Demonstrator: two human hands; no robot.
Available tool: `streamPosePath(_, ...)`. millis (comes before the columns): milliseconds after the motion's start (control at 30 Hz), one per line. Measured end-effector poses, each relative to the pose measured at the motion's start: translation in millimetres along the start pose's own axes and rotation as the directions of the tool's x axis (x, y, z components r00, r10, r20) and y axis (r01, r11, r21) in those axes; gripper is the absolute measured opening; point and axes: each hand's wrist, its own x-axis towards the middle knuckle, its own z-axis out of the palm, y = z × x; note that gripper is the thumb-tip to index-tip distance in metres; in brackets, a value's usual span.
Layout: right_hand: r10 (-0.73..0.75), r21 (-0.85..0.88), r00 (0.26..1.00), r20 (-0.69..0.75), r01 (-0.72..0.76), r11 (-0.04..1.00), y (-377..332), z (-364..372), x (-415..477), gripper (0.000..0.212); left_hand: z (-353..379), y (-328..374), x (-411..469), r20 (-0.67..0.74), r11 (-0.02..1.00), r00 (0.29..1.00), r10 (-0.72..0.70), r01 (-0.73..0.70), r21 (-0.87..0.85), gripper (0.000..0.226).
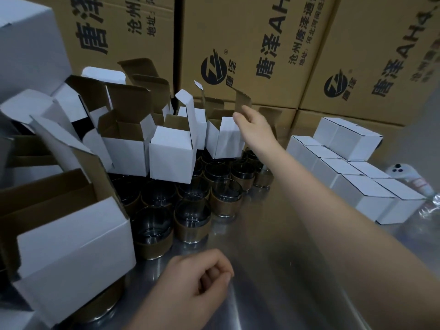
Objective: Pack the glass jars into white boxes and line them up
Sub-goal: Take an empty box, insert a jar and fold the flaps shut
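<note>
Several glass jars (192, 216) with brown paper bands stand bunched on the steel table, left of centre. Open white boxes (171, 154) with raised flaps sit on and behind them. My right hand (253, 126) reaches far forward and pinches the upright flap of one open white box (227, 141) at the back of the jars. My left hand (197, 285) rests near the front edge, fingers curled, holding nothing. Closed white boxes (354, 184) lie lined up in rows at the right. A large open white box (71, 253) sits over a jar at the front left.
Big brown cartons (250, 44) with black print wall off the back. A white carton (26, 44) stands at the far left. A small white object and clear plastic wrap (404, 177) lie beside the closed boxes. Bare steel table (273, 246) stretches between my arms.
</note>
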Motion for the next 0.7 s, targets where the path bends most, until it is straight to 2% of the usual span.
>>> streamPosePath(200,0.035,0.139,0.993,-0.113,-0.019,0.990,7.3,-5.5,-10.9,0.053,1.3,0.7,-0.3,-0.020,1.000,1.000,0.009,-0.009,0.007,0.022)
streamPosePath(467,0.055,0.358,0.951,-0.305,0.061,0.932,4.1,-44.0,-47.1,0.046,2.5,1.0,-2.2,-0.053,1.000,0.999,0.001,-0.002,-0.022,0.024)
streamPosePath(600,0.138,0.564,0.927,-0.348,0.089,0.821,-0.9,-56.8,-73.3,0.028,2.9,2.1,-3.2,-0.092,0.998,0.996,-0.003,-0.003,-0.067,0.027)
streamPosePath(700,0.177,0.727,0.942,-0.284,0.091,0.681,-6.3,-57.7,-94.5,0.021,3.9,3.6,-4.3,-0.140,0.990,0.990,0.002,-0.022,-0.140,0.017)
